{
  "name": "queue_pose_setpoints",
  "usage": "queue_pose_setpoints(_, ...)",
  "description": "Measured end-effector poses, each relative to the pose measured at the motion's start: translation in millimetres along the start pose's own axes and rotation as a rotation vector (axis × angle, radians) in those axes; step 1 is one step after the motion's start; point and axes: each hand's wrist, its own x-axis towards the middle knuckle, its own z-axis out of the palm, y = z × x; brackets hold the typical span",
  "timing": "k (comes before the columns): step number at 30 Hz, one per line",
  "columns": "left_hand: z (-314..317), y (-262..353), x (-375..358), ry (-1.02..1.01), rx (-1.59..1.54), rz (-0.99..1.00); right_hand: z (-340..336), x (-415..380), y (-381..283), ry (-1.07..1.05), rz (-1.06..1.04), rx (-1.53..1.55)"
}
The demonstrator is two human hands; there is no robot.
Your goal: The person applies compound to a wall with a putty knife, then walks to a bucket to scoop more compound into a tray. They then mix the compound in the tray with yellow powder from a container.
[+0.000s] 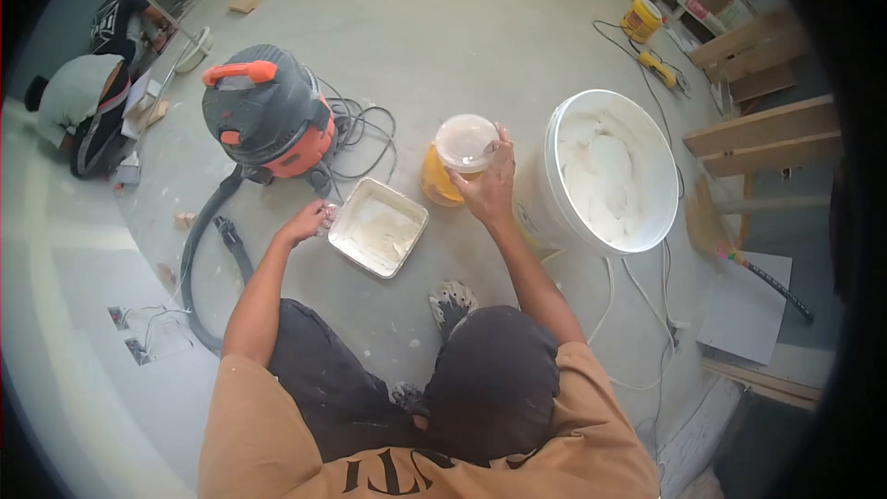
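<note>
My left hand (307, 224) grips the near-left side of a rectangular mud pan (363, 261), which has pale residue over its inside. My right hand (490, 183) is wrapped round a translucent round plastic tub (465, 140), thumb on the near side and fingers along the right. An orange-yellow container (437, 177) shows below and behind the tub, overlapping it in this view. To the right of that hand stands a large white bucket (551, 187) filled with off-white joint compound (605, 171).
A black and orange shop vacuum (263, 115) with a hose (191, 263) stands at left. Cables (617, 305) trail by the bucket. Two people (83, 97) crouch at far left. A yellow bucket (640, 20) and yellow power tool (658, 69) sit at far right, near wooden planks (767, 140).
</note>
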Motion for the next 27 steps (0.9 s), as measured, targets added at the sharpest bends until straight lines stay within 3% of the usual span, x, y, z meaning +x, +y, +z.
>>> queue_pose_setpoints(2, -3.9, 1.0, -4.5, -0.026, -0.004, -0.034, 3.9, -12.7, 13.0, -0.175, 0.133, -0.291)
queue_pose_setpoints(5, -7.8, -6.2, -5.6, -0.022, -0.020, -0.048, 3.1, -18.4, 18.9, -0.268, 0.234, -0.236)
queue_pose_setpoints(9, -5.9, -5.8, -4.5, -0.029, -0.005, -0.076, -12.7, 16.9, -30.8, -0.312, 0.199, -0.382)
queue_pose_setpoints(10, -4.5, -9.2, 0.5, -0.029, 0.001, -0.074, -13.0, 27.8, -33.9, -0.240, 0.089, -0.392)
queue_pose_setpoints(12, 2.3, 9.3, -9.9, -0.107, 0.063, 0.082, -4.9, 52.2, -45.7, -0.194, -0.092, -0.432)
queue_pose_setpoints(13, -1.7, -32.2, 34.6, -0.230, 0.134, 0.415, -3.5, 51.7, -45.7, -0.216, -0.165, -0.462)
queue_pose_setpoints(14, -0.8, -23.3, 27.4, -0.208, 0.194, 0.413, 15.2, 33.1, -22.3, -0.352, -0.137, -0.523)
queue_pose_setpoints(15, 12.8, -72.1, 87.0, -0.182, -0.038, 0.414, 23.3, 25.3, -9.0, -0.430, -0.096, -0.468)
queue_pose_setpoints(17, 9.7, 26.1, -14.4, -0.072, 0.113, 0.189, 33.9, 30.7, -8.8, -0.473, -0.072, -0.554)
queue_pose_setpoints(19, 20.6, 35.2, -13.6, -0.191, -0.062, -0.105, 29.4, 23.9, -11.4, -0.501, -0.066, -0.588)
queue_pose_setpoints(22, 25.9, 38.2, -11.3, -0.322, -0.184, -0.107, 23.6, 27.8, -11.2, -0.536, -0.037, -0.646)
queue_pose_setpoints(25, 35.7, 26.4, -12.5, -0.216, -0.241, -0.097, 23.2, 20.0, -8.5, -0.531, -0.028, -0.607)
queue_pose_setpoints(27, 33.9, 13.9, -7.2, -0.208, -0.334, -0.115, 20.1, 24.4, -7.2, -0.353, 0.018, -0.254)
